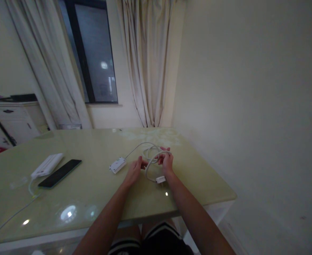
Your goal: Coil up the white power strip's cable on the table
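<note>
Over the counter (203, 184), a white plug (160, 179) is seen nearest. Whether the cable (151, 160) is gripped by the left hand (135, 170) cannot be told; loops are clasped by the right hand (167, 163), apparently to stay gathered.

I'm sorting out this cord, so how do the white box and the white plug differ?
Size: the white box is longer and wider than the white plug. Place: the box lies left of the left hand, while the plug is close to the right wrist. Cord: it leaves the box at its right end but meets the plug at its left. Both are white.
</note>
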A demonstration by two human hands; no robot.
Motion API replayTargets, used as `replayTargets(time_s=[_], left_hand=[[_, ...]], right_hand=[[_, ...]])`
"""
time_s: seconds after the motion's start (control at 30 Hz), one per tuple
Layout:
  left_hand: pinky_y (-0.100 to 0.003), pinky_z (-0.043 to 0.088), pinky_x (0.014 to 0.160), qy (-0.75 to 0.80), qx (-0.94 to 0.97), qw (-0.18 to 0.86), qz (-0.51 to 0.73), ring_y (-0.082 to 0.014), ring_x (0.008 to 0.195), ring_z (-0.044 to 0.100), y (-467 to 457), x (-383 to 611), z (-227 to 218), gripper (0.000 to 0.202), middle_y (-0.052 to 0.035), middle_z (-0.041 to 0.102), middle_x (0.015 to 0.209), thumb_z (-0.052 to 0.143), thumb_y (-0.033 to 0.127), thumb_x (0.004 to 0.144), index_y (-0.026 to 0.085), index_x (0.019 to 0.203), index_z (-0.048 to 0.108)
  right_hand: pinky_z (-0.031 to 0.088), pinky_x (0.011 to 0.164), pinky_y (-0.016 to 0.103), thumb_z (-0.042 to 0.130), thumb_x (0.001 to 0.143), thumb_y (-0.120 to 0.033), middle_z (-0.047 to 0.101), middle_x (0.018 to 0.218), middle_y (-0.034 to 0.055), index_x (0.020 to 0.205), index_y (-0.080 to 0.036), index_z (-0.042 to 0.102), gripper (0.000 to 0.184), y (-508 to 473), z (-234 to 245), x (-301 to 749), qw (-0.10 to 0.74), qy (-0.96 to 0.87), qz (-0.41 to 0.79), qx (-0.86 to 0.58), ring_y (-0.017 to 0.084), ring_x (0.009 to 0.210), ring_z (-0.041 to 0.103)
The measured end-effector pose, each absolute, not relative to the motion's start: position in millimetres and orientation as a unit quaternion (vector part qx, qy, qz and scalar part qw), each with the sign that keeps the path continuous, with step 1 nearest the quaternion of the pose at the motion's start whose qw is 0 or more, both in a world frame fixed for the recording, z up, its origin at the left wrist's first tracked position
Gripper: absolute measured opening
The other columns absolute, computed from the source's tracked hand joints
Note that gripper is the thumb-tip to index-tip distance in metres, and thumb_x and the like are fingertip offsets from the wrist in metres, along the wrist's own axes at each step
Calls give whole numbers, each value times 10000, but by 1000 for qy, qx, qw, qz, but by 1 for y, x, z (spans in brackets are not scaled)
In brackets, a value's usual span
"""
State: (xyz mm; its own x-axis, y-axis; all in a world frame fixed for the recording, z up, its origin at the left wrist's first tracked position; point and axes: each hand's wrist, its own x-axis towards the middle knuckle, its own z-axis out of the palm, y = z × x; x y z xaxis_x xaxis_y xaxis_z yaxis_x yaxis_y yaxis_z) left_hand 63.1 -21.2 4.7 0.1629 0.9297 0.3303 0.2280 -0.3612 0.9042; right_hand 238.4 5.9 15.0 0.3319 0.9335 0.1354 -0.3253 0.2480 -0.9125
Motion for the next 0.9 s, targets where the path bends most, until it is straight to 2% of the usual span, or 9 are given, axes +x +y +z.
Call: replayTargets(time_s=[0.1,0.17,0.23,0.33,0.47,0.57,0.67,0.73,0.9], left_hand=[[-402,495,865,451,709,253,479,-273,964,659,-18,61,-2,496,-134,731,1092,615,582,845,187,1123,729],[-452,433,987,455,751,185,441,-309,1131,607,-20,61,-5,495,-133,696,1219,701,491,805,223,1221,693],[-486,381,1026,472,776,151,390,-328,1187,576,-25,63,-6,394,-121,700,1210,686,429,831,251,1182,713],[-481,375,991,503,776,132,357,-311,1103,617,-28,67,-3,237,-106,728,1074,565,373,918,250,1007,747],[-409,430,878,547,702,138,435,-262,892,663,-23,66,3,355,-93,721,880,414,398,983,207,861,687],[-361,459,783,551,616,153,542,-243,833,655,-17,58,6,402,-88,709,868,363,460,986,202,886,654],[-354,476,767,553,537,149,619,-232,821,639,-12,49,5,447,-78,688,840,346,523,981,207,846,631],[-350,493,757,549,490,167,657,-221,810,626,-8,44,3,470,-70,666,822,354,567,973,207,833,622],[-330,557,754,471,356,286,755,-169,817,613,-2,43,2,437,-41,612,837,458,596,936,190,871,605]], right_hand=[[292,357,214,354,896,-779,673,545,53,1215,-84,635,814,6,12,235,659,-377,520,-391,109,326,443],[294,359,214,326,910,-787,679,561,60,1202,-93,651,820,4,10,231,621,-399,566,-366,98,321,423],[303,367,214,327,916,-790,695,598,68,1182,-109,669,807,2,8,227,592,-425,592,-344,92,332,427],[314,386,216,334,916,-790,733,686,89,1201,-135,663,787,1,7,225,580,-439,592,-347,97,364,466],[290,396,222,337,902,-799,736,695,97,1238,-132,641,806,5,9,228,599,-429,543,-403,113,390,487],[275,403,226,377,876,-795,673,602,43,1243,-111,640,820,9,7,231,627,-426,492,-427,106,392,438],[258,413,227,414,851,-796,540,500,-34,1232,-101,643,825,12,3,233,665,-394,451,-447,107,402,398],[273,427,232,409,850,-802,488,485,-51,1185,-101,666,818,14,0,235,684,-367,428,-463,113,424,399],[365,484,246,378,863,-813,661,669,39,1063,-120,730,802,18,-1,240,703,-331,418,-471,130,532,502]])
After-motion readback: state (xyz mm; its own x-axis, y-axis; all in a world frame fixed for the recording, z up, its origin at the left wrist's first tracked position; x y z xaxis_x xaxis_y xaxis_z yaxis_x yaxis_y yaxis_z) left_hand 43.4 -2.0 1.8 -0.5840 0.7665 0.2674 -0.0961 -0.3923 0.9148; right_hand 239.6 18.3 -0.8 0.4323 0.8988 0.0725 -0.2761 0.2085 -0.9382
